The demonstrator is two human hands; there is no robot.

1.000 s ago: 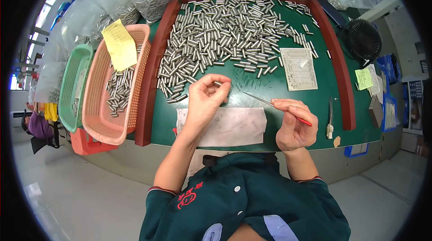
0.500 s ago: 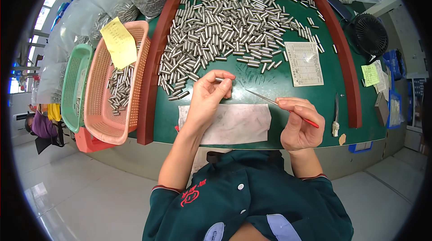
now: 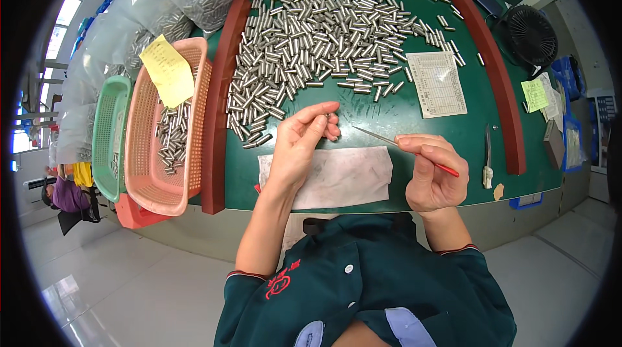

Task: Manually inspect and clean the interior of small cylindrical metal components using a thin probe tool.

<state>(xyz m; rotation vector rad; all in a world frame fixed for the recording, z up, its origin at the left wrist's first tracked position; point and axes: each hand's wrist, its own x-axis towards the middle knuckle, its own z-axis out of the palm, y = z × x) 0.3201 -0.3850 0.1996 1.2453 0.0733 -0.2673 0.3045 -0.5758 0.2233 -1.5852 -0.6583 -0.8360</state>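
1. Two bare hands work over a green table (image 3: 453, 133), the forearms coming up from the lower edge above a dark green shirt.
2. Nearest the body lies a white cloth (image 3: 337, 178), flat on the table between the two wrists.
3. Just above the cloth's left part, the left hand (image 3: 301, 146) has its fingers curled together, the tips pinching a small metal cylinder (image 3: 332, 115) held clear of the table.
4. To the right, the right hand (image 3: 431, 172) is closed in a pen-like grip on a thin pick with a red handle (image 3: 402, 146); its metal tip points left toward the pinched cylinder and stops just short of it.
5. Right of that hand, a small metal tool (image 3: 488, 152) lies by the brown raised frame (image 3: 492, 81) that borders the work area.
6. Beyond the left hand's fingertips, a big spread of loose metal cylinders (image 3: 324, 42) covers the far part of the table inside the frame; the nearest ones lie just beside the left hand.
7. A printed paper sheet (image 3: 437, 82) lies to the right of the spread.
8. Left, outside the frame, stands a pink basket (image 3: 139, 172) holding more cylinders and a yellow note (image 3: 167, 71), with a green basket (image 3: 107, 133) beside it.
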